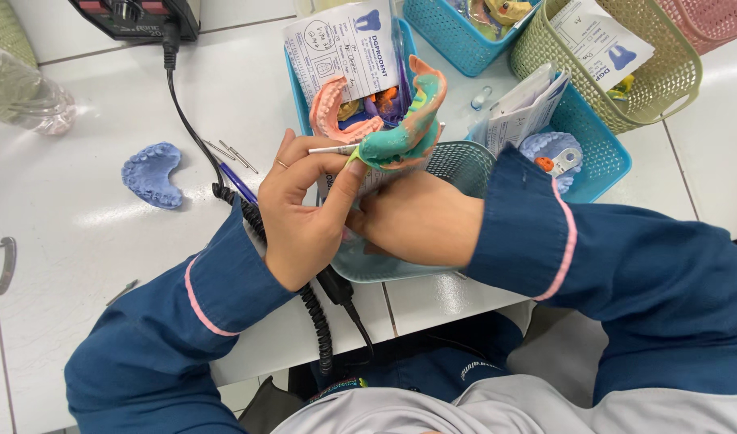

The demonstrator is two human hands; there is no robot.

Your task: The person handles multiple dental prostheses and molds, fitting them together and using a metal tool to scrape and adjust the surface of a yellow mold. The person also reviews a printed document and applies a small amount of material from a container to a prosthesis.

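My right hand (420, 219) grips a teal and orange dental impression tray (404, 128), holding it up over a teal basket (465, 165). My left hand (304, 213) pinches a thin white tool (332, 149) whose tip touches the tray's left end. Both sleeves are dark blue with pink piping. A pink dental cast (336, 112) lies in the blue basket (297, 80) just behind the hands.
A blue plaster cast (153, 174) lies on the white table at left. A black coiled cable (316, 321) runs from a black device (135, 16) at the back. Blue (605, 157), green (666, 80) and pink baskets with paper slips stand at right. A plastic bottle (22, 92) is far left.
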